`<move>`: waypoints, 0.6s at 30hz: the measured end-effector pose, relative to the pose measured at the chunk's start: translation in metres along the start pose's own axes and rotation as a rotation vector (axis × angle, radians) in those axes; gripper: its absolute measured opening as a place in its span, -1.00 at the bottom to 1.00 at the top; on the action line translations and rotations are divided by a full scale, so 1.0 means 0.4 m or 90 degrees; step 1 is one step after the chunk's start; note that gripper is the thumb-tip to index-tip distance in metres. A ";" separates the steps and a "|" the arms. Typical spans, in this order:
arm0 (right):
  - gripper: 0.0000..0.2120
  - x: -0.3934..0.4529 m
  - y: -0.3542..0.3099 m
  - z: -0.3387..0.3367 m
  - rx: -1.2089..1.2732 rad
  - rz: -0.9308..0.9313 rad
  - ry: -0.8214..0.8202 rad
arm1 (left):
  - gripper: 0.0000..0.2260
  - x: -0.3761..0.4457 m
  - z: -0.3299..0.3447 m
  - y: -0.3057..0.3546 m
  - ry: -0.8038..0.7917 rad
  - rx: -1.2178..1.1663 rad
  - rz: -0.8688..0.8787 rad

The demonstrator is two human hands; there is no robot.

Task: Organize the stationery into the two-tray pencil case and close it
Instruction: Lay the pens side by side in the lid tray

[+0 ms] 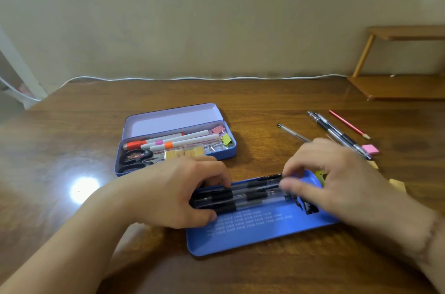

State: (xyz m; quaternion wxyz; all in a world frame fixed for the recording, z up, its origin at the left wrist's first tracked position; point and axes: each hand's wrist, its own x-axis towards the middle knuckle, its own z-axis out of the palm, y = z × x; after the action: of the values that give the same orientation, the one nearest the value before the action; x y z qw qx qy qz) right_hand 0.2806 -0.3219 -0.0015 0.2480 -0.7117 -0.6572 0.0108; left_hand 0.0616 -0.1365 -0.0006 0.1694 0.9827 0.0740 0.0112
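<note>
A bundle of clear-barrelled pens (243, 195) with black rubber sleeves was held lengthwise over the far half of the blue tray (265, 233), which lay on the desk (72, 149) nearest the person. The left hand (175, 192) was curled round the pens' left ends, thumb beneath and fingers over the top; the right hand (337, 183) was blurred, its fingertips seemingly pinching the right ends of the same bundle, though how tight that grip was could not be told. The pens were judged light, stiff and smooth, apt to roll or fan apart, so they would best be taken at both ends or by the rubber sleeves and set down flat together. The tray was seen to be shallow, printed with white text, and looked thin and light enough to slide if pushed. Just behind it the pencil case (175, 147) stood with its lid (173, 120) open, its lower compartment holding markers (173, 140), black-handled scissors (134, 160), binder clips (224, 139) and pale yellow erasers (185, 153). To the right on the desk more pens (337, 132), a red pencil (349, 125) and a pink eraser (370, 149) remained unpacked, so the work was judged about half done.
</note>
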 end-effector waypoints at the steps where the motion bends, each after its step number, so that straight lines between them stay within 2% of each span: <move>1: -0.84 0.003 0.020 -0.015 0.007 0.033 0.058 | -0.63 0.000 0.000 0.000 0.001 -0.004 0.001; 3: -0.88 0.011 0.070 -0.039 -0.048 0.119 0.140 | -0.61 0.000 0.000 0.003 0.003 -0.010 0.000; 7: -0.71 0.023 0.130 -0.035 -0.226 0.331 0.022 | -0.60 0.003 0.005 0.007 0.018 0.020 0.004; 12: -0.80 0.040 0.133 -0.025 -0.191 0.391 0.034 | -0.69 0.005 0.008 0.008 0.014 0.028 0.003; 15: -0.84 0.039 0.130 -0.026 -0.219 0.342 0.067 | -0.68 0.004 0.006 0.006 0.007 0.020 -0.003; 18: -0.85 0.016 0.098 -0.045 -0.066 0.114 0.117 | -0.75 0.000 0.002 0.001 0.003 -0.023 -0.031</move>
State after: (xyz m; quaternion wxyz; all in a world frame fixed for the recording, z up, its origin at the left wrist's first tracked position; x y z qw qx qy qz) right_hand 0.3241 -0.3227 0.0020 0.2681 -0.7775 -0.5649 -0.0665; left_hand 0.0618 -0.1371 -0.0014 0.1875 0.9773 0.0979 0.0108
